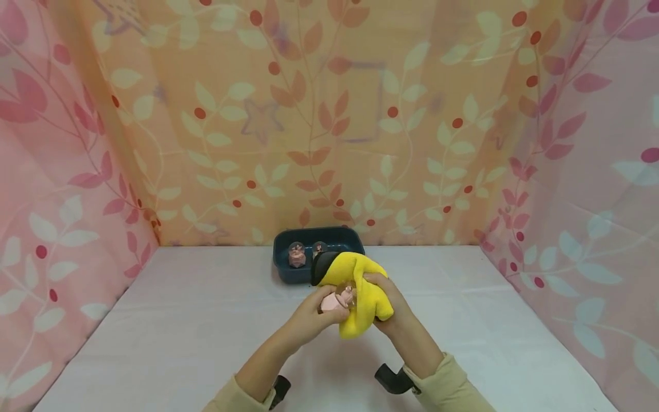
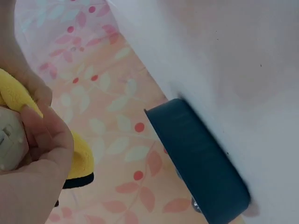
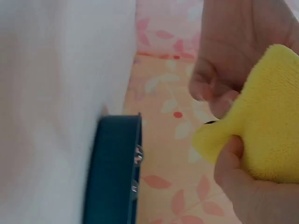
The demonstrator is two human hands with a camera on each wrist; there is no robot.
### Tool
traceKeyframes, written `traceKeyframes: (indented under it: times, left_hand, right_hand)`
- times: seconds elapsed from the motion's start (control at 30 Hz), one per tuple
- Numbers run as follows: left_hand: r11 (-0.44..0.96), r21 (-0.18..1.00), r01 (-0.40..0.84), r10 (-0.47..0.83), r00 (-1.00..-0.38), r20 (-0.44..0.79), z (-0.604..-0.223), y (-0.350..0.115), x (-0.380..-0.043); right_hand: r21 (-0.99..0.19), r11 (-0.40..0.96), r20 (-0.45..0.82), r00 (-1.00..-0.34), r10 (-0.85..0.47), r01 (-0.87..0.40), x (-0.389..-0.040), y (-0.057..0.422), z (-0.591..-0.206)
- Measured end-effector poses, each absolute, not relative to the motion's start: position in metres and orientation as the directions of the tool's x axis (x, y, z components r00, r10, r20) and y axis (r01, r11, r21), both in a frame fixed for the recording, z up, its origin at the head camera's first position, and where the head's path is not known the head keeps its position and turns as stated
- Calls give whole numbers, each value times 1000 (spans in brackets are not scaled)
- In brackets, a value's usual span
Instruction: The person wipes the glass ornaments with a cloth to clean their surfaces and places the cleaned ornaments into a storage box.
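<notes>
My left hand (image 1: 313, 312) grips a small snow globe (image 1: 332, 302) with a pink base and a clear dome. In the left wrist view, the underside of the globe's base (image 2: 10, 142) faces the camera. A yellow cloth (image 1: 364, 300) with a black edge is held by my right hand (image 1: 393, 300), its thumb pressing a fold in the right wrist view. The cloth lies against the globe's dome and partly covers it. Both hands are raised above the table, in front of a dark teal tray (image 1: 290, 277).
Two more snow globes stand in the tray: one (image 1: 297, 255) at left, another (image 1: 319, 248) partly behind the cloth. A white cloth covers the table (image 1: 206, 332). Floral curtains (image 1: 309, 131) enclose the back and sides. Black curved pieces (image 1: 393, 379) show beside the wrists.
</notes>
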State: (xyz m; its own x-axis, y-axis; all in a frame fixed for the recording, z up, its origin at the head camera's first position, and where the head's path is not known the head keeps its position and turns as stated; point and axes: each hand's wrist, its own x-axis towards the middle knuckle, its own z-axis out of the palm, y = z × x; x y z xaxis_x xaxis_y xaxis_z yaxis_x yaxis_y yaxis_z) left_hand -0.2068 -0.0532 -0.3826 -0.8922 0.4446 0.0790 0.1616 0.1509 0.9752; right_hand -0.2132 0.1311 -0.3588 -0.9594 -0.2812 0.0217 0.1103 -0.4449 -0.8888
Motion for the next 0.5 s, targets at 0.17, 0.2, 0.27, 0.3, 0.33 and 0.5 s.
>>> traceKeyframes:
  times: [0.17, 0.2, 0.27, 0.3, 0.33, 0.5]
  left_hand:
    - [79, 990, 114, 459, -886, 66, -377, -54, -207]
    - [63, 993, 105, 461, -885, 64, -376, -54, -206]
    - [40, 995, 87, 459, -886, 59, -375, -54, -205]
    - [38, 996, 83, 452, -890, 57, -374, -54, -205]
    - [38, 996, 81, 444, -894, 56, -374, -55, -206]
    - [43, 995, 89, 388, -919, 66, -375, -57, -208]
  right_hand:
    - [-849, -484, -42, -941, -335, 210, -212, 132, -366]
    - [-849, -482, -55, -942, -330, 218, -212, 133, -367]
    - [-853, -480, -64, -954, -293, 205, -212, 134, -371]
    - [-857, -487, -46, -967, -252, 168, -212, 135, -373]
    - [-865, -489, -9, -979, -205, 110, -211, 136, -375]
    - [-870, -343, 370, -929, 20, -354, -205, 138, -382]
